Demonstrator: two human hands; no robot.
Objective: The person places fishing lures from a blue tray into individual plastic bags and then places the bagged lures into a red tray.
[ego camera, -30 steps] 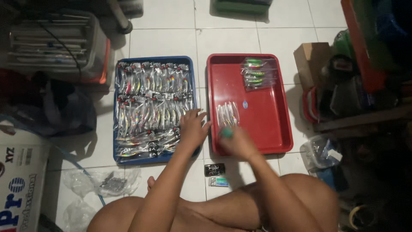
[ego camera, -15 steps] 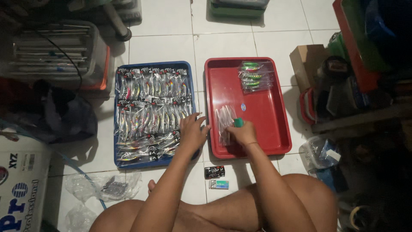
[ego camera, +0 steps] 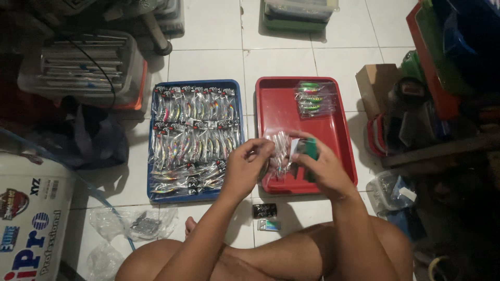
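Head view: both hands meet over the near end of the red tray [ego camera: 333, 122], sharing a clear packet.

Fingertips of the left hand [ego camera: 249, 167] are pinched on the left edge of the clear packet of lures [ego camera: 279, 153], which hangs between the two hands just above the red tray's near left corner; the right hand [ego camera: 319, 165] is curled around a small green tool [ego camera: 311, 149] (its exact kind is hard to tell) pressed against the packet's right side. Half a second ago the left hand lay on the blue tray [ego camera: 153, 156], left of the red tray, and the packet rested flat on the red tray. A second bundle of green lures [ego camera: 314, 99] lies at the red tray's far end.
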